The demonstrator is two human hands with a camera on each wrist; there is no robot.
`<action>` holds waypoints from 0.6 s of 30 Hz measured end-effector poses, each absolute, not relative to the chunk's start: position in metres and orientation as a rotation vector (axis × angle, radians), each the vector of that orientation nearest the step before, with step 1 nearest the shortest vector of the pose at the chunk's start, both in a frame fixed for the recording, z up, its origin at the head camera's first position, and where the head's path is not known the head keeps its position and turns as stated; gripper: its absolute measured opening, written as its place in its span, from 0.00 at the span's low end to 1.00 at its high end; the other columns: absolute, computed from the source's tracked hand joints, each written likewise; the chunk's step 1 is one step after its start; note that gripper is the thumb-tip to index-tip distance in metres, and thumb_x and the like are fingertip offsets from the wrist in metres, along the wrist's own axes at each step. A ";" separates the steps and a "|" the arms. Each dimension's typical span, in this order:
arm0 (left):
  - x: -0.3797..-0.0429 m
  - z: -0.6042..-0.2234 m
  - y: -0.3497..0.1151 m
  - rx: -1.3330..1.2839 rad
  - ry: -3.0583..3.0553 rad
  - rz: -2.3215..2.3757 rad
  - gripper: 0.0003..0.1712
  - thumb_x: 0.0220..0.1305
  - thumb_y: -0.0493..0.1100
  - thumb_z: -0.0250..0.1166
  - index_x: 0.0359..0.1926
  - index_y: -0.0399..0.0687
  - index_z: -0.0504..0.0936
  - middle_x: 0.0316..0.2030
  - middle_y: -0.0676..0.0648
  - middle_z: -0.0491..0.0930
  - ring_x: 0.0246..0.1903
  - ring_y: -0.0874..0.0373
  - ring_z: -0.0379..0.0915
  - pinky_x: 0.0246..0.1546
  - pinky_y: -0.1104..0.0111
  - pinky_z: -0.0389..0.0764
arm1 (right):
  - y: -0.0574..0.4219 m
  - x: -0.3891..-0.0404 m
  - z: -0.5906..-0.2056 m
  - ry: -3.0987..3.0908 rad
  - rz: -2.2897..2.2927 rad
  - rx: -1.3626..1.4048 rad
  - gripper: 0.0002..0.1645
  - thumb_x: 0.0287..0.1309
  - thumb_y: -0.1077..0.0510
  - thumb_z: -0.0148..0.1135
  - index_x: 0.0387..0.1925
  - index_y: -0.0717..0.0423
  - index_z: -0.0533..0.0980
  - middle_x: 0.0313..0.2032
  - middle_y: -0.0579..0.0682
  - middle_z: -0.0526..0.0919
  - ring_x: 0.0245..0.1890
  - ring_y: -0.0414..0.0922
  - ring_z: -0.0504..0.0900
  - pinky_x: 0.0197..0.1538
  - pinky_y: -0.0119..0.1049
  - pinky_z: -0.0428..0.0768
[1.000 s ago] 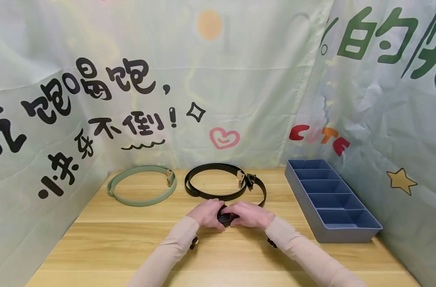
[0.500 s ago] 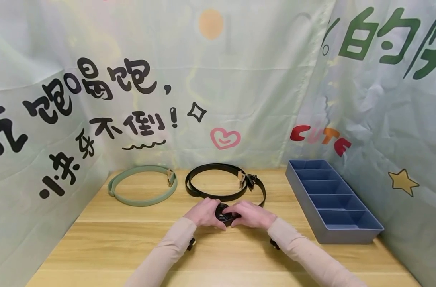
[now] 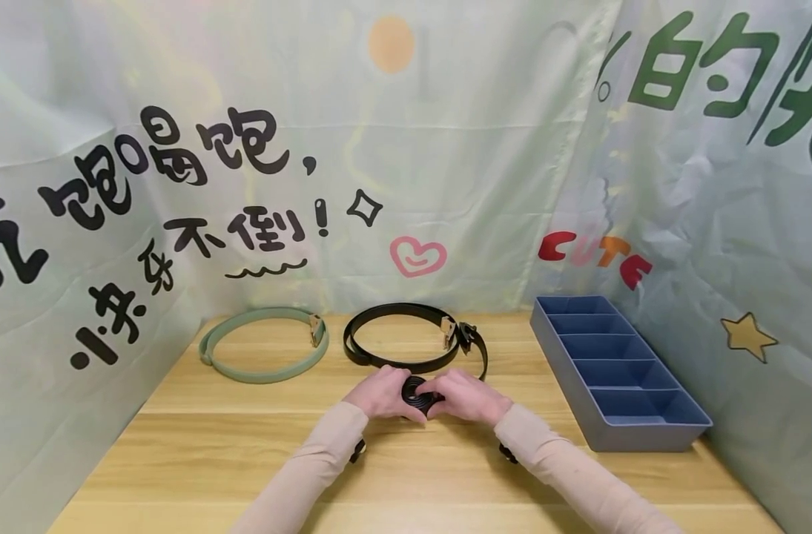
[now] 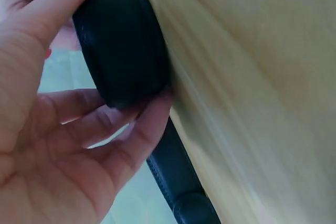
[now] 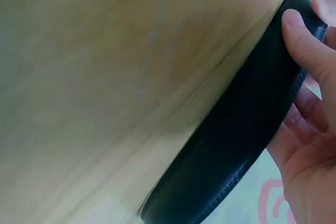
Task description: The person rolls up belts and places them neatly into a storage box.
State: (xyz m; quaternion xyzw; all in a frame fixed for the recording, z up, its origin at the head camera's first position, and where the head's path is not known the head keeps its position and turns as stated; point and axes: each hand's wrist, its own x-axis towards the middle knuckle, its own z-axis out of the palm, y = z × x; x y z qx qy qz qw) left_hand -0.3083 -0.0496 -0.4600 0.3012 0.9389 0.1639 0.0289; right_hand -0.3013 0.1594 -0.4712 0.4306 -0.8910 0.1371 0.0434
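Observation:
A black belt (image 3: 415, 391) is partly wound into a tight coil at the table's middle, between the two hands. My left hand (image 3: 381, 393) grips the coil from its left side; in the left wrist view, thumb and fingers curl round the wide black roll (image 4: 123, 40). On the other side my right hand (image 3: 471, 397) pinches the belt, with its index finger at the coil's centre. The right wrist view shows the thumb on the flat strap (image 5: 231, 119), fingers behind it. Past the right hand, the unwound strap curves back to a dark buckle (image 3: 469, 337).
Behind the hands lies another black belt (image 3: 392, 366) looped in a ring, its gold-toned buckle beside the dark one. A green belt (image 3: 265, 377), also looped, lies at the back left. On the right stands a blue-grey divided box (image 3: 569, 393). Printed cloth (image 3: 472, 185) encloses the table.
The loose strap behind my right hand has drawn in to the left, its curve now narrower. Both hands stay round the coil with small finger shifts. The other belts and box have not moved.

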 end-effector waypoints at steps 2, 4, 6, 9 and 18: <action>-0.308 -0.461 -0.050 0.955 2.904 0.489 0.36 0.39 0.69 0.77 0.40 0.49 0.80 0.30 0.53 0.80 0.27 0.63 0.74 0.33 0.70 0.76 | 0.160 -0.302 -0.469 -2.745 0.414 1.340 0.21 0.55 0.49 0.70 0.52 0.45 0.81 0.41 0.42 0.86 0.40 0.34 0.82 0.43 0.30 0.79; -0.309 -0.462 -0.051 0.983 2.884 0.489 0.35 0.41 0.67 0.77 0.44 0.49 0.81 0.33 0.53 0.82 0.30 0.63 0.75 0.35 0.70 0.77 | 0.163 -0.301 -0.467 -2.774 0.423 1.368 0.24 0.56 0.52 0.70 0.55 0.46 0.79 0.44 0.43 0.85 0.42 0.36 0.82 0.45 0.31 0.79; -0.309 -0.463 -0.052 1.006 2.852 0.500 0.36 0.42 0.64 0.77 0.48 0.49 0.81 0.37 0.52 0.83 0.32 0.63 0.76 0.38 0.70 0.78 | 0.164 -0.300 -0.466 -2.791 0.436 1.403 0.27 0.56 0.54 0.70 0.58 0.47 0.77 0.46 0.45 0.84 0.44 0.37 0.82 0.47 0.31 0.79; -0.310 -0.461 -0.054 0.995 2.819 0.505 0.36 0.42 0.62 0.78 0.51 0.50 0.81 0.40 0.52 0.84 0.35 0.64 0.76 0.41 0.71 0.77 | 0.164 -0.300 -0.463 -2.775 0.438 1.424 0.26 0.56 0.55 0.70 0.58 0.47 0.78 0.46 0.46 0.84 0.43 0.39 0.82 0.46 0.32 0.79; -0.305 -0.460 -0.045 0.930 2.932 0.396 0.37 0.38 0.72 0.75 0.37 0.48 0.80 0.29 0.51 0.80 0.27 0.61 0.74 0.32 0.68 0.77 | 0.161 -0.294 -0.467 -2.699 0.430 1.336 0.22 0.52 0.56 0.72 0.51 0.49 0.81 0.41 0.46 0.86 0.39 0.39 0.83 0.43 0.32 0.80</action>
